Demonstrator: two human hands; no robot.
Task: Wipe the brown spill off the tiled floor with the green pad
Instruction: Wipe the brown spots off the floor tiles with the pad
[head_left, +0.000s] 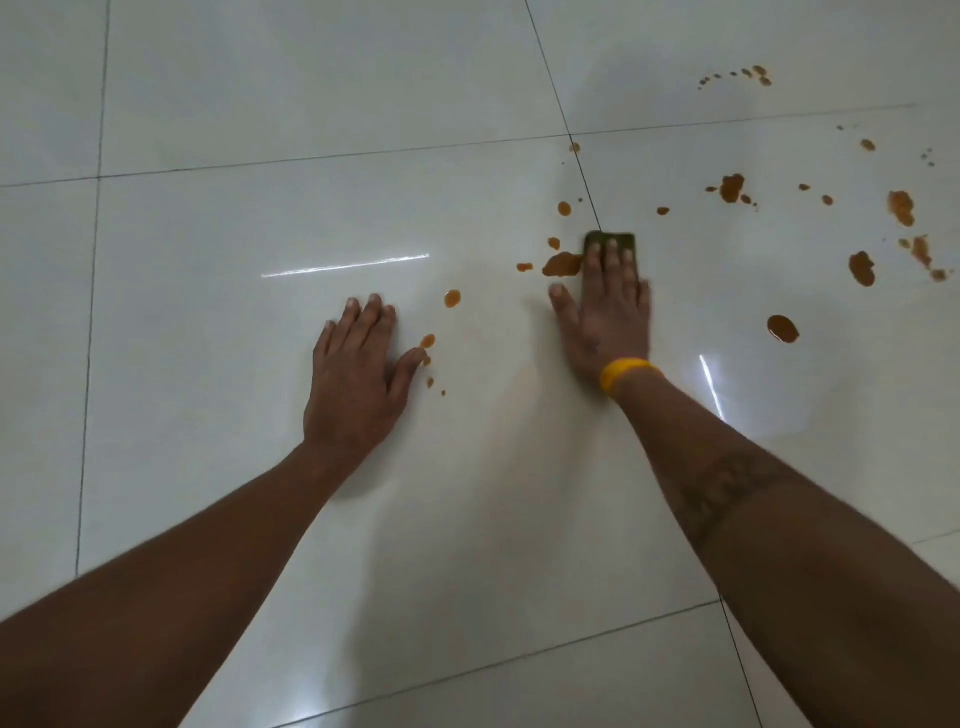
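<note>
My right hand lies flat with straight fingers on the green pad and presses it to the white tiled floor. Only the pad's far edge shows past my fingertips. A brown puddle touches the pad's left side. More brown blots and drops are scattered to the right and far right. Small drops lie between my hands. My left hand rests flat on the floor, fingers spread, holding nothing.
A yellow band sits on my right wrist. Dark grout lines cross the glossy tiles. Light reflections streak the floor near the left hand and right of my right wrist.
</note>
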